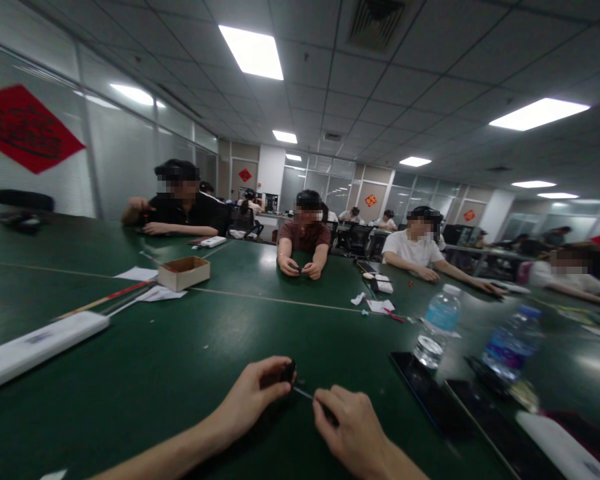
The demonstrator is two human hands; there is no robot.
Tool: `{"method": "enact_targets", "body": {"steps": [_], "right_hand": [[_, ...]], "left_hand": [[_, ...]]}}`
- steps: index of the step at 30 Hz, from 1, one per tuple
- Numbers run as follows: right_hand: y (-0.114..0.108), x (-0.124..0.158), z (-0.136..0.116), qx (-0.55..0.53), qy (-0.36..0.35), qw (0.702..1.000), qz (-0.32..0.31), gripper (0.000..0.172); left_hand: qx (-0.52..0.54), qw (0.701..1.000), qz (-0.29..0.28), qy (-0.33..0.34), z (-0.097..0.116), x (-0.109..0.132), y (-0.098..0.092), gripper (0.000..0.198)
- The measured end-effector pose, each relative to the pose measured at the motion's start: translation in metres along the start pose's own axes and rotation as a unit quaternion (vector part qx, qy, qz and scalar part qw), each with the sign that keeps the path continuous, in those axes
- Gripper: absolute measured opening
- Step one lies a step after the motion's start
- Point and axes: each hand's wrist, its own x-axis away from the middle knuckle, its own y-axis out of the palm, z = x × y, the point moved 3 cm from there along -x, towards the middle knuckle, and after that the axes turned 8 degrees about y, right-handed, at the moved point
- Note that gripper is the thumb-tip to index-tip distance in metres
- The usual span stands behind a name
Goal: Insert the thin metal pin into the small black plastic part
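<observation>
My left hand [253, 393] is closed around a small black object [288, 372] at the bottom middle of the view. My right hand [353, 427] pinches a thin metal rod [304, 394] with a dark part near its fingers. The rod's tip reaches toward the black object, and the two hands are close together. Both hands rest just above the dark green table [130, 373]. The black object is too small and dark to identify, and its lower side is hidden by my fingers.
To my right lie dark tablets or phones [427, 393] and two water bottles [437, 327]. A long white box [35, 350] lies left, with a cardboard box [184, 273] beyond it. Several co-workers [305, 233] sit around the table, handling small items.
</observation>
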Motion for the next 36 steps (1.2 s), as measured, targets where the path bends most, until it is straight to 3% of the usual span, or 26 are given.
{"method": "enact_targets", "body": {"steps": [10, 22, 36], "right_hand": [[0.0001, -0.0003, -0.0006, -0.01, 0.015, 1.0, 0.009, 0.021], [0.0006, 0.0006, 0.001, -0.022, 0.011, 0.999, -0.025, 0.02], [0.0039, -0.0007, 0.0012, -0.015, 0.026, 1.0, -0.01, 0.019]], "left_hand": [[0.011, 1.0, 0.003, -0.003, -0.001, -0.0002, -0.0005, 0.033], [0.018, 1.0, 0.006, 0.003, -0.0027, -0.0007, -0.0012, 0.032], [0.014, 1.0, 0.01, -0.003, -0.0012, 0.0004, -0.0015, 0.032]]}}
